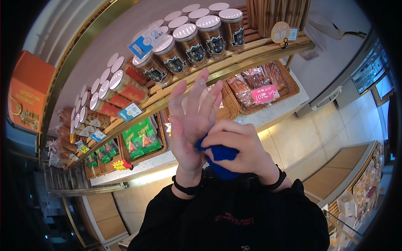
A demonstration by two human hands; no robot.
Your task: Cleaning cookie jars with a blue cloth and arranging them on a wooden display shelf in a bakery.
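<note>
My left hand (191,116) is raised palm up in front of the shelf, its fingers apart and nothing in its grasp. In my right hand (235,141) is a bunched blue cloth (223,157), pressed against the heel of the left palm near the wrist. Part of the cloth hangs below the fingers in front of my dark top. Beyond the left fingertips, several lidded clear jars (196,51) with dark labels stand on a slatted wooden shelf (251,53).
Jars with red labels (127,91) line the shelf at left, with price cards on its edge. Below, wicker baskets (279,102) hold wrapped food and green packets (141,138) on a speckled counter (295,91). An orange box (28,94) stands far left; another display (361,185) is at right.
</note>
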